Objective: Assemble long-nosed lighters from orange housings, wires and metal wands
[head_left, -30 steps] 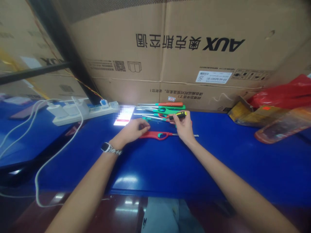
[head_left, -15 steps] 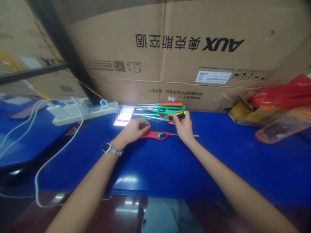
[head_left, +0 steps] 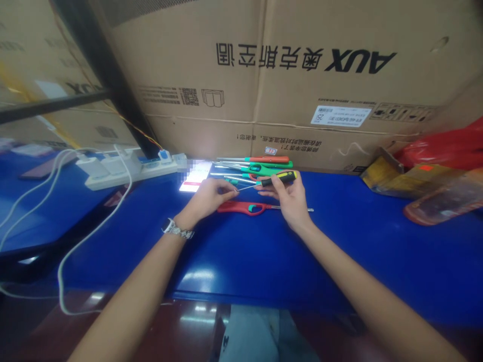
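Observation:
My right hand (head_left: 293, 198) grips a screwdriver (head_left: 284, 177) by its black-and-yellow handle, with the thin shaft pointing left. At the tip of that shaft, my left hand (head_left: 211, 197) has thumb and forefinger pinched together; whatever lies between them is too small to make out. A red long-necked lighter (head_left: 241, 207) with a green trigger lies on the blue table (head_left: 256, 261), just below both hands. Behind them is a row of similar lighters, among them a green lighter (head_left: 269, 170) and an orange-handled one (head_left: 269, 159), partly hidden by my right hand.
A lit phone (head_left: 196, 177) lies left of the lighters. Beyond it stands a white power strip (head_left: 147, 173) with plugs and a looping white cable (head_left: 75, 251). A large cardboard box (head_left: 287, 100) closes off the back. On the right are an opened carton (head_left: 388, 176) and a clear package (head_left: 437, 206).
The screwdriver has tilted and moved slightly right, and its shaft now reaches my left fingertips. My left hand stays almost in place. The whole view has shifted a little.

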Available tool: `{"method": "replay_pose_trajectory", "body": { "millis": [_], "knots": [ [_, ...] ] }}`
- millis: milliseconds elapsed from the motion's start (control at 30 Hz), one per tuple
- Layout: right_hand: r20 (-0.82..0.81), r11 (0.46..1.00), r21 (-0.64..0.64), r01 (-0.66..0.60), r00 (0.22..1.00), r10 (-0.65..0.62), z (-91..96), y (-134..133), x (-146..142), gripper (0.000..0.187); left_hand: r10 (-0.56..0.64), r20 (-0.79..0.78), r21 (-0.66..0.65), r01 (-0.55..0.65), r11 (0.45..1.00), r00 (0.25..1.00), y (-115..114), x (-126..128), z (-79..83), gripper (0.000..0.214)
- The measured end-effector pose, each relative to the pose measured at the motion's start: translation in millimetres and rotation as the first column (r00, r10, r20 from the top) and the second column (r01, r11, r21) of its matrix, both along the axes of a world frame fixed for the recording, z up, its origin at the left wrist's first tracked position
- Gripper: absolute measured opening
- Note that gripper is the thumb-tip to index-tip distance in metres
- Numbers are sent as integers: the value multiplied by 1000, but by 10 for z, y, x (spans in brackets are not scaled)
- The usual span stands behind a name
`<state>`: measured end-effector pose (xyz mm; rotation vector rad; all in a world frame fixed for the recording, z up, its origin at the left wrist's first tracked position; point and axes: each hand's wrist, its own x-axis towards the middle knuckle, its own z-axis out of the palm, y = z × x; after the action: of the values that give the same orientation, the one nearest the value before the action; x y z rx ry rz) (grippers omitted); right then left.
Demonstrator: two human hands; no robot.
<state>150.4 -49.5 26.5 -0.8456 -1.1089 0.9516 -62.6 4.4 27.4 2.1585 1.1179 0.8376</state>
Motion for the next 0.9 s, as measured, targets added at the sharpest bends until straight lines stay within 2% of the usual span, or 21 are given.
{"method": "replay_pose_trajectory", "body": {
  "millis": [200, 467, 633, 733, 900],
  "knots": [
    [-27, 999, -35, 12, 1000, -12, 5, 8, 13, 44, -57, 3, 16, 57, 998, 998, 4, -47, 34, 23],
    [-42, 998, -62, 14, 999, -16, 25, 7, 33, 44, -28, -48, 49, 30, 998, 998, -13, -48, 59, 20],
    [-46, 1000, -16, -11, 999, 10, 42, -47, -1, 41, -65, -159, 141, 88, 986, 985, -38, 1, 38, 21],
    [7, 1000, 14, 2, 1000, -2, 42, -82, -29, 36, -76, -208, 211, 120, 970, 975, -57, 23, 44, 20],
    [59, 998, 38, 47, 997, -49, 45, -106, -54, 34, -68, -122, 190, 90, 978, 990, -60, 15, 59, 13]
  ]
}}
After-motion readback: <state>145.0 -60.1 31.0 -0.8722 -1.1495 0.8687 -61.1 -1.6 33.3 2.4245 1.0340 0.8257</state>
